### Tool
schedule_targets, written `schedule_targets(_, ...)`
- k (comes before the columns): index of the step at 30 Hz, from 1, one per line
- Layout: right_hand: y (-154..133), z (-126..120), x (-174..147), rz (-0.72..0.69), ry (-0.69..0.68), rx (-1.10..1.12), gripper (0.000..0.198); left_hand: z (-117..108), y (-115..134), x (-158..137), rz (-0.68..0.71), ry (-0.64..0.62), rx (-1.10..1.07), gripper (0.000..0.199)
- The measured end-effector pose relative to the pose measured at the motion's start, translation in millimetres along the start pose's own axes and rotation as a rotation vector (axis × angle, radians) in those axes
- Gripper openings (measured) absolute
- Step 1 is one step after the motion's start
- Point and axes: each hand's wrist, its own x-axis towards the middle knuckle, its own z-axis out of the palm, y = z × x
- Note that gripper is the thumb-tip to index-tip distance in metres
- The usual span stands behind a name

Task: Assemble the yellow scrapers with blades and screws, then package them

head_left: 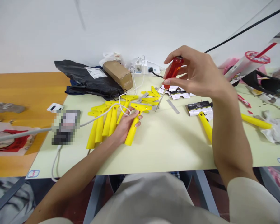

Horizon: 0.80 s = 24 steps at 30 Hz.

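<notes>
My left hand (125, 124) is closed round a yellow scraper (132, 132), its wide head pointing away from me. In my right hand (192, 73) is a red-handled screwdriver (175, 69), raised above the table with its shaft slanting down. The tip ends just right of the scraper's head, and I cannot tell whether it touches anything. Several more yellow scrapers (99, 127) lie side by side left of my left hand. Beyond the held scraper are loose yellow head pieces (150, 99) and a thin metal blade (173, 106).
A black plastic parcel (84, 79) and a cardboard box (119, 74) lie at the back, near a power strip (141, 67). A white cable crosses the scrapers. Right of my forearm are a packaged scraper (205, 124), a red marker (244, 100) and a tall cup (247, 67).
</notes>
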Motion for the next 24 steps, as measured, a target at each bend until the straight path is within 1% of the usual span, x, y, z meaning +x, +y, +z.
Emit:
schedule_targets(2, -6.5, -4.5, -2.0, -0.048, 0.049, 0.006, 0.047, -0.5, -0.5, 0.2, 0.004, -0.003, 0.001, 0.046)
schedule_targets(5, -23.0, -8.7, -6.2, -0.144, 0.208, 0.010, 0.049, -2.3, -2.7, 1.3, -0.001, -0.014, 0.012, 0.046)
schedule_targets(7, -36.6, -8.0, -9.1, -0.183, 0.299, 0.007, 0.048, -4.2, -4.6, 2.4, -0.025, -0.042, 0.031, 0.045)
schedule_targets(9, -48.4, -5.0, -11.6, -0.208, 0.336, 0.001, 0.045, -6.0, -6.1, 3.3, -0.064, -0.076, 0.055, 0.044)
schedule_targets(11, -55.0, -0.9, -13.1, -0.234, 0.325, -0.016, 0.045, -6.9, -6.7, 3.7, -0.101, -0.094, 0.072, 0.044)
schedule_targets(14, -55.1, 5.2, -13.6, -0.293, 0.239, -0.038, 0.054, -6.0, -5.7, 3.6, -0.141, -0.100, 0.085, 0.042)
schedule_targets(16, -53.1, 9.5, -13.4, -0.309, 0.199, -0.036, 0.057, -4.6, -4.6, 3.2, -0.155, -0.100, 0.090, 0.042)
schedule_targets(21, -55.8, 20.1, -14.0, -0.237, 0.169, 0.013, 0.053, -3.9, -4.3, 3.1, -0.148, -0.103, 0.102, 0.043)
schedule_targets(24, -57.9, 23.5, -14.9, -0.223, 0.167, 0.018, 0.053, -4.9, -5.3, 3.1, -0.144, -0.112, 0.102, 0.044)
